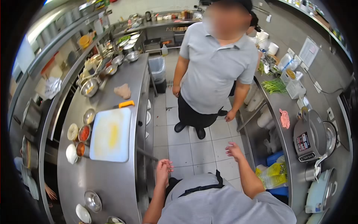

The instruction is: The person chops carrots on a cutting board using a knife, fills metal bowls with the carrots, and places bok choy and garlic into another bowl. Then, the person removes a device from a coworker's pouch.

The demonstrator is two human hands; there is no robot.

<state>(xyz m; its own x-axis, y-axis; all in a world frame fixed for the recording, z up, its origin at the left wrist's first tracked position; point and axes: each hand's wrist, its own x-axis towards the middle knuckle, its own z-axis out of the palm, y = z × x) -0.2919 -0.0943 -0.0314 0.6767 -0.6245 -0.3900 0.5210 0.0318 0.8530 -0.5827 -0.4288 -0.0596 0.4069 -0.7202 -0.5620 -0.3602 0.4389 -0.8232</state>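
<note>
Both of my hands are raised in front of my body, above the tiled floor. My left hand [164, 170] is near the edge of the left steel counter [112, 186], its fingers loosely curled and apart, touching nothing. My right hand [234, 151] is held out with its fingers spread and nothing in it. On the left counter lie a white cutting board [110, 135] with a yellow stain, a knife with an orange handle [126, 104] and a pale piece of meat [122, 91].
A person in a grey shirt [216, 71] stands facing me in the aisle. Metal bowls [89, 87] line the left counter. The right counter holds green stalks [274, 86], a pink cloth [284, 118] and a grey cooker [308, 134]. A bin [157, 69] stands behind.
</note>
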